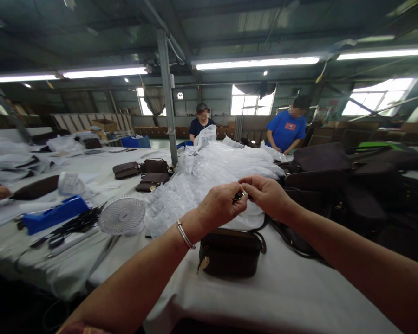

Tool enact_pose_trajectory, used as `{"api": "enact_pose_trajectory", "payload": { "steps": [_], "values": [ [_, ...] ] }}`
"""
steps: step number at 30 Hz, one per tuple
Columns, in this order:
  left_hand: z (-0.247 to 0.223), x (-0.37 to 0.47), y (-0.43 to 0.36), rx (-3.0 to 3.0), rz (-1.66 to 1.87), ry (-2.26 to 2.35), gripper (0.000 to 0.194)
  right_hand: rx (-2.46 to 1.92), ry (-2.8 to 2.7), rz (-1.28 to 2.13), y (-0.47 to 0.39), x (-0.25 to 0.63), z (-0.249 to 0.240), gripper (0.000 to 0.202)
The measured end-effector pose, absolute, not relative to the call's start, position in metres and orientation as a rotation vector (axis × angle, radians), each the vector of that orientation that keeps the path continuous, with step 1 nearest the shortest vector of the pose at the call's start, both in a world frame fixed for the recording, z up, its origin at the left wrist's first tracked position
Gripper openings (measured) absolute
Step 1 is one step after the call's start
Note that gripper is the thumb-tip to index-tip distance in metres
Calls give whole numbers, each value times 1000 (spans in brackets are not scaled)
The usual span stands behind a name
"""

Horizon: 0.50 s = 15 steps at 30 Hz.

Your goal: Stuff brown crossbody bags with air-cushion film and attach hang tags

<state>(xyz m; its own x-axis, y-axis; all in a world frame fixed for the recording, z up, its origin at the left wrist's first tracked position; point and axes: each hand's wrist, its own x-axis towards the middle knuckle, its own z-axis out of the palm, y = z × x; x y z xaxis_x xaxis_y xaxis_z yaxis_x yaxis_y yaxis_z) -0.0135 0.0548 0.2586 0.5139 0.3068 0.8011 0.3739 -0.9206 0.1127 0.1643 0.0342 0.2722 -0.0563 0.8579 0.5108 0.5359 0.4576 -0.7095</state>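
Observation:
My left hand (220, 204), with a silver bangle (184, 234) at its wrist, is closed around a small dark piece with a metallic glint (238, 196). The piece is mostly hidden by the fingers. Pinched fingertips of my right hand (266, 197) meet it from the other side. Just below both hands, a small dark brown zippered bag (231, 255) stands on the white-covered table (209, 304). A gold-coloured tag hangs at its left front, and a dark strap curves over its right side.
Clear plastic bags (226, 160) are heaped beyond my hands. Many dark bags (351, 185) pile up on the right. At left lie a white fan (122, 215), a blue tape dispenser (54, 214) and several brown bags (155, 174). Two people, one in a blue shirt (286, 130), work across the table.

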Motion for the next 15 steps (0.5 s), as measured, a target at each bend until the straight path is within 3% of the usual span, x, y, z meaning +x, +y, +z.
{"api": "enact_pose_trajectory", "payload": {
  "steps": [9,15],
  "values": [
    [246,-36,70,-2800,-1501,-701,17,-1356,-1841,144,29,202,275,43],
    [261,-31,75,-2838,-1573,-477,27,-1235,-1943,800,21,168,297,60]
  ]
}}
